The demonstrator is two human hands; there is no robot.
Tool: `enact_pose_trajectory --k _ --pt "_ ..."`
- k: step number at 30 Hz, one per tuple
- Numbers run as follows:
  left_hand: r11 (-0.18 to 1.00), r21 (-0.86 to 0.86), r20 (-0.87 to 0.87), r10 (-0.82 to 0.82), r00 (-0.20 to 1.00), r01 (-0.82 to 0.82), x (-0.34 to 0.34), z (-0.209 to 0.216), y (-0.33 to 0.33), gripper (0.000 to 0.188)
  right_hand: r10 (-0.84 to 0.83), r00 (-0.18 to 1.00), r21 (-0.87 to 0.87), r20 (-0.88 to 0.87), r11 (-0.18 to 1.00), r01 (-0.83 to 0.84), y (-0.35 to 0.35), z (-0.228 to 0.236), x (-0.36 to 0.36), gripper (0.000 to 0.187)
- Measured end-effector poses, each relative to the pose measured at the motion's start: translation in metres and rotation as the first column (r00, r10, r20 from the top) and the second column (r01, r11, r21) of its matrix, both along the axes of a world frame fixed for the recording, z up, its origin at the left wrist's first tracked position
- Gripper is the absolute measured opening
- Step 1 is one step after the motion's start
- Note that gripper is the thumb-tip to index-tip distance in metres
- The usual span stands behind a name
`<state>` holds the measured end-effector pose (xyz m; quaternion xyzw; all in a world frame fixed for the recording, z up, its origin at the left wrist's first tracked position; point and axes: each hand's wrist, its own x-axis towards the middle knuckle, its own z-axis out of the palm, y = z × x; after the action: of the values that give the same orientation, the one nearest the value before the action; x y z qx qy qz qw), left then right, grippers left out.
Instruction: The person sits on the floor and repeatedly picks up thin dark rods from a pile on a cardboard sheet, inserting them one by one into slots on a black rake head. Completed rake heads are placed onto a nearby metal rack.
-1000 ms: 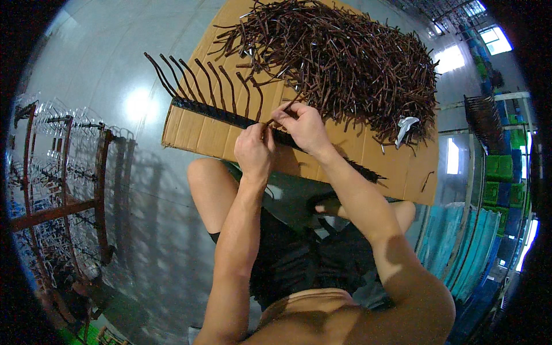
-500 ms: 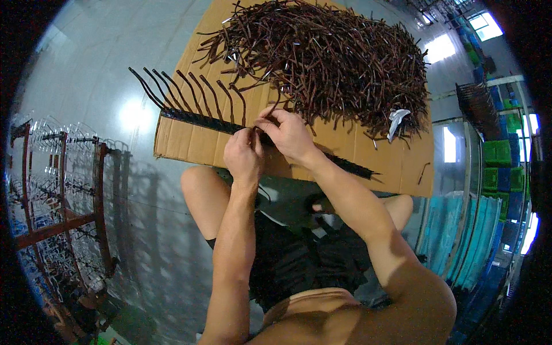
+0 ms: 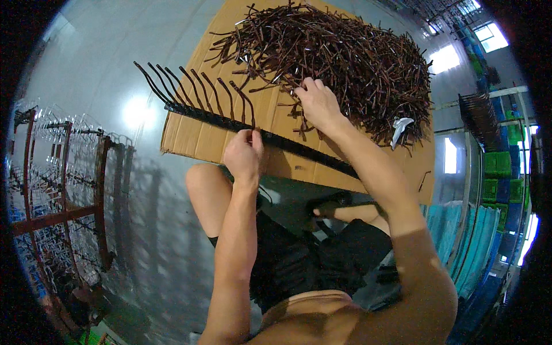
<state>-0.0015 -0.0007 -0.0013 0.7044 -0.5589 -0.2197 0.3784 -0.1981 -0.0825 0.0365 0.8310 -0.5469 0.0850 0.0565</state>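
Observation:
A long black bar (image 3: 305, 150) lies slanting across the cardboard, with several curved dark rods (image 3: 202, 92) standing out from its left part. My left hand (image 3: 243, 155) is closed in a pinch on the bar, just beside the rightmost attached rod (image 3: 247, 103). Farther off and to the right, my right hand (image 3: 320, 104) has its fingers bent together at the near left edge of a large pile of loose dark brown rods (image 3: 345, 57). What those fingertips hold, if anything, is hidden among the rods.
Flattened cardboard (image 3: 195, 138) lies under the bar and pile. A crumpled white scrap (image 3: 401, 129) rests on the pile's right side, and a single rod (image 3: 424, 180) lies near the right edge. A rack (image 3: 63, 213) stands left; green crates (image 3: 498, 164) are stacked right.
My right hand has left the bar and moved up and right to the pile. Another rod now stands on the bar by my left hand, which has stayed there.

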Motion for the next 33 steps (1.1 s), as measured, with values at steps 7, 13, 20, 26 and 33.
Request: enact_pose_trajectory --k 7,13,20,26,33 --pt "0.977 -0.179 0.055 -0.107 0.993 0.115 -0.007 -0.014 0.001 0.018 0.104 0.858 -0.111 0.503 0.992 -0.055 0.024 0.006 0.026 0.016" --pt "0.965 -0.22 0.058 -0.136 0.989 0.145 -0.008 -0.011 0.002 0.013 -0.274 0.266 0.299 0.924 0.953 -0.057 0.05 -0.015 0.06 0.02" --pt "0.97 -0.193 0.065 -0.137 0.988 0.148 -0.01 -0.014 0.0 0.013 -0.247 0.353 0.274 0.903 0.961 -0.028 0.052 -0.017 0.061 0.022" --pt "0.976 -0.147 0.081 -0.152 0.985 0.163 -0.007 -0.015 0.002 0.013 0.021 0.693 0.172 0.721 0.963 -0.209 0.055 0.012 0.061 0.02" --pt "0.996 0.086 0.003 0.012 1.0 -0.012 0.003 0.009 -0.007 0.022 -0.679 0.348 0.709 0.646 0.703 0.056 -0.046 0.0 0.041 0.026"
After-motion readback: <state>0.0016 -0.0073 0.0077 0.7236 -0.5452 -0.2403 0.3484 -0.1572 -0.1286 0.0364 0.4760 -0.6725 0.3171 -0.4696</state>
